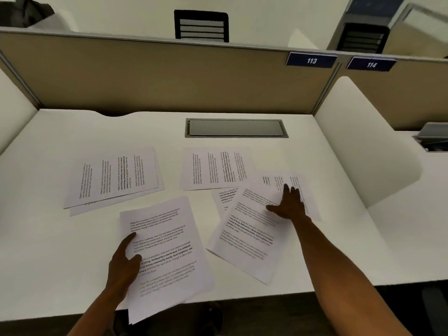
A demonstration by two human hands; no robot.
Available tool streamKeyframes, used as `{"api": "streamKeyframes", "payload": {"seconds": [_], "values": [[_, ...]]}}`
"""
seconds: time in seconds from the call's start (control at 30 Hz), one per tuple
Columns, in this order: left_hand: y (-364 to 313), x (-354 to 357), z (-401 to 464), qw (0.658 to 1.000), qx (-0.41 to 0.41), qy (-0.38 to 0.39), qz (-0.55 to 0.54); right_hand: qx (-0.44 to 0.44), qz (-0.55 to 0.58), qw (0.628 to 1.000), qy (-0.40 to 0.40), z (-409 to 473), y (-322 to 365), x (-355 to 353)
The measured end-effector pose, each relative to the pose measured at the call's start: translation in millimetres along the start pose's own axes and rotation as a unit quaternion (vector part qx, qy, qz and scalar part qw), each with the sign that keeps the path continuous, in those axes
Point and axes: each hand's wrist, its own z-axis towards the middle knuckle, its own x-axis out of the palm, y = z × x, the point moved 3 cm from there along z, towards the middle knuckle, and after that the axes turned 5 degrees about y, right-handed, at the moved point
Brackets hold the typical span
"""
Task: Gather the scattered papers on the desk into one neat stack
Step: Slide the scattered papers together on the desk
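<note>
Printed white sheets lie scattered on a white desk [327, 146]. My left hand [122, 265] grips the left edge of a small pile of sheets [167, 253] that overhangs the desk's front edge. My right hand [289, 204] lies flat, fingers spread, on a tilted sheet [249, 234] at the right; further sheets [224, 202] peek out beneath it, and one sheet [274, 181] lies under my fingertips. Two overlapping sheets [114, 178] rest at the back left. A single sheet [215, 168] lies at the back centre.
A grey cable hatch [236, 128] is set into the desk behind the papers. A tan partition [169, 76] closes the back, with number plates 113 [311, 60] and 114 [371, 65]. A white side divider [363, 141] bounds the right.
</note>
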Motion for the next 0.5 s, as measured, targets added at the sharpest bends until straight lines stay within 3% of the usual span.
{"api": "streamKeyframes", "payload": {"seconds": [0.1, 0.23, 0.5], "values": [[1, 0, 0, 1.0, -0.001, 0.004, 0.011, 0.001, -0.04, 0.998, 0.045, 12, -5, -1], [3, 1, -5, 1.0, 0.001, -0.002, 0.016, -0.015, -0.135, 0.991, 0.006, 9, 5, -2], [1, 3, -10, 1.0, -0.003, -0.016, -0.009, 0.017, -0.146, 0.989, 0.001, 10, -1, -9]]}}
